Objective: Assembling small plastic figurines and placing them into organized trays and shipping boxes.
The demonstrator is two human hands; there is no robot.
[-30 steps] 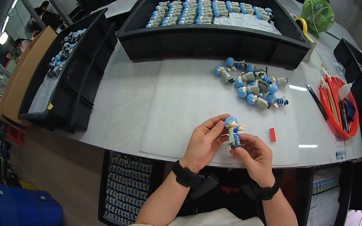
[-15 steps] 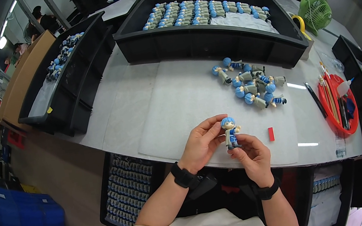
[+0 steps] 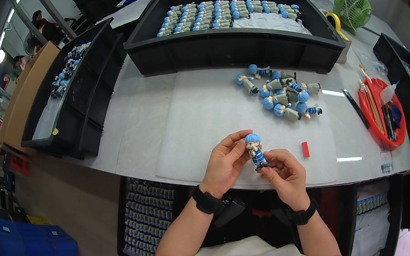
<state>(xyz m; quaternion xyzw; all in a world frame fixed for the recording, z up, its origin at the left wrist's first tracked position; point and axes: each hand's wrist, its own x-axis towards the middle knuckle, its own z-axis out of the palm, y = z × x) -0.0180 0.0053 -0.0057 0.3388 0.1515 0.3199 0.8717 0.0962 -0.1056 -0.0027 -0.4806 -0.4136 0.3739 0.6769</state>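
**Figurine upright between both my hands**

Head view: I am holding a small plastic figurine with a round blue head and a dark blue-and-white body [image 3: 255,150] just above the near edge of the white foam sheet [image 3: 199,123] covering the table. Its long axis is standing nearly vertical, head at twelve o'clock, feet at six. My left hand [image 3: 226,162] is sitting at nine o'clock from it, thumb and fingers closed around the head and upper body. My right hand [image 3: 284,171] is lying at about five o'clock, fingertips pinched on the legs. Both hands are touching it; the left is covering more of it. A loose heap of similar blue-headed figurines [image 3: 280,93] is lying at one o'clock, well apart, and a small red block [image 3: 305,149] is resting at three o'clock, near my right hand.
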